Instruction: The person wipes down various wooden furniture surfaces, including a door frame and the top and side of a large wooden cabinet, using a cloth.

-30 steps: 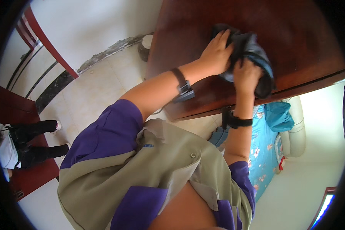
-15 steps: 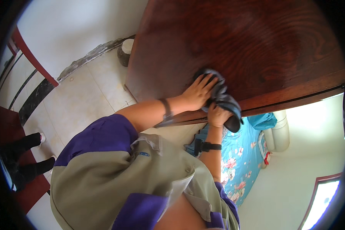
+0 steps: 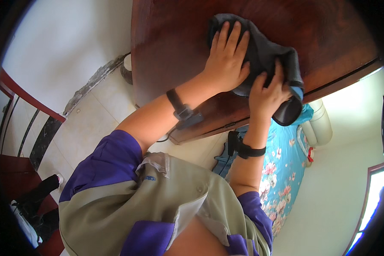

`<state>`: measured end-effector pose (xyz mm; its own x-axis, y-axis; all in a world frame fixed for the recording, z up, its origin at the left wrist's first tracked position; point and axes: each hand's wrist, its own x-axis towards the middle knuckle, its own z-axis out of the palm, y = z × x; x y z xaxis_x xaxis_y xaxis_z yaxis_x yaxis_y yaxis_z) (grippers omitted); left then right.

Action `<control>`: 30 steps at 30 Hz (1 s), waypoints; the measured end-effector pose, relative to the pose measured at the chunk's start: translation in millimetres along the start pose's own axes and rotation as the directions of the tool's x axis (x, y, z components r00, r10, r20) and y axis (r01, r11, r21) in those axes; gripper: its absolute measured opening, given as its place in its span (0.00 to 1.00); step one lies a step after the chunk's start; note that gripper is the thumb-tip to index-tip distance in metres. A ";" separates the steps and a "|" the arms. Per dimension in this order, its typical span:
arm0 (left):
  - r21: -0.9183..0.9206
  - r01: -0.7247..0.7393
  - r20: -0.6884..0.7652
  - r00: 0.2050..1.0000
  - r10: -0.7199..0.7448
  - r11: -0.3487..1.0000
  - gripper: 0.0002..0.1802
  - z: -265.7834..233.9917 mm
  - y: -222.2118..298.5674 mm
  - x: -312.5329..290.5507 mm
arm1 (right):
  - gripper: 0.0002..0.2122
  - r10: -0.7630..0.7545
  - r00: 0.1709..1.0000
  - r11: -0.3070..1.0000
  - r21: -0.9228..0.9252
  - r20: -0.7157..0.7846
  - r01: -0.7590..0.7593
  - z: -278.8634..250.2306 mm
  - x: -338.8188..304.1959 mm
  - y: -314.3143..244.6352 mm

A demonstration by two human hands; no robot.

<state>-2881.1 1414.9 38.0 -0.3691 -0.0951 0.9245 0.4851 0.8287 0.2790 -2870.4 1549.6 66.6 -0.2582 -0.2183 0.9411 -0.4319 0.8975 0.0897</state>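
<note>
A dark grey cloth (image 3: 264, 51) with a black, folded lower end lies bunched against a large, reddish-brown wooden panel (image 3: 170, 51). My left hand (image 3: 228, 59) rests on the cloth's left part, its fingers spread and stretched out, pressing it to the wood. Lower and to the right, my right hand (image 3: 266, 94) has bent fingers around the cloth's lower right part. Its index finger reaches up onto the fabric. A bit of blue shows at the cloth's edge beside that hand. Dark bands circle both wrists.
Right of my right arm is a bed (image 3: 281, 179) with a turquoise flowered cover. A dark pot with a pale lid (image 3: 127, 68) stands on the tiled floor (image 3: 94, 123) by the wall. A person's dark-clad legs (image 3: 40, 194) show at the lower left, near a red-railed banister (image 3: 30, 96).
Both hands have moved up and to the right across the panel with the cloth. The cloth is spread wider now, and the left hand's fingers are farther apart.
</note>
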 end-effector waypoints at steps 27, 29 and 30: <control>0.205 0.364 0.356 0.837 -0.416 0.909 0.41 31.4 -63.1 -136.0 | 0.13 -0.327 0.877 0.909 0.371 0.351 0.190 70.3 -115.5 -31.3; 0.142 0.158 0.200 0.962 -0.185 0.977 0.34 20.8 -45.9 -116.0 | 0.12 -0.263 0.902 0.928 0.347 0.341 0.139 57.6 -107.0 -18.6; 0.128 0.132 0.205 0.966 -0.157 0.983 0.34 21.7 -41.4 -107.3 | 0.10 -0.219 0.918 0.931 0.353 0.329 0.096 53.3 -101.8 -14.3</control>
<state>-2878.8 1402.7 -78.5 -0.5952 -0.1088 0.7962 0.3266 0.8725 0.3634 -2884.0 1538.5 -47.8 -0.4270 -0.5236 0.7373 -0.7317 0.6791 0.0585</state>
